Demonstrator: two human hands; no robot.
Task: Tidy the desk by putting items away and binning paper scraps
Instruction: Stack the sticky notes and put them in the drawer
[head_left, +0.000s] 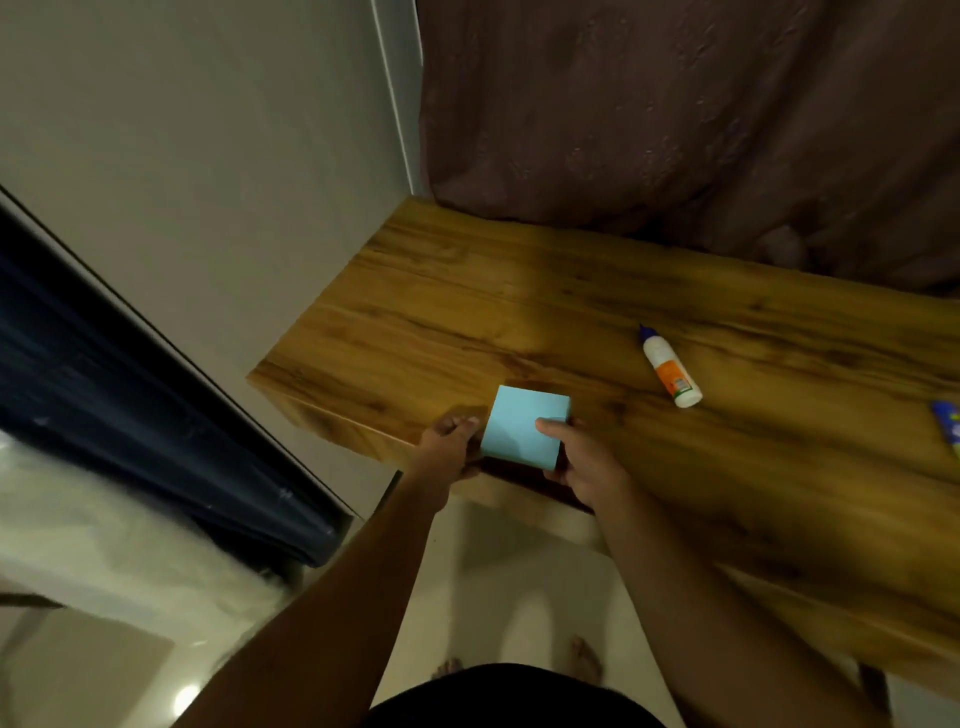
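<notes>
A light blue square pad of paper sits at the near left edge of the wooden desk. My right hand grips its right side, thumb on top. My left hand is at the pad's left edge, fingers curled at the desk edge; whether it touches the pad I cannot tell. Below the pad there is a dark gap, possibly an open drawer. A white glue bottle with an orange label and blue tip lies on the desk to the right.
A blue and white tube pokes in at the right edge. A brownish curtain hangs behind the desk. A wall stands to the left, dark blue fabric beside it. My bare feet are on the pale floor.
</notes>
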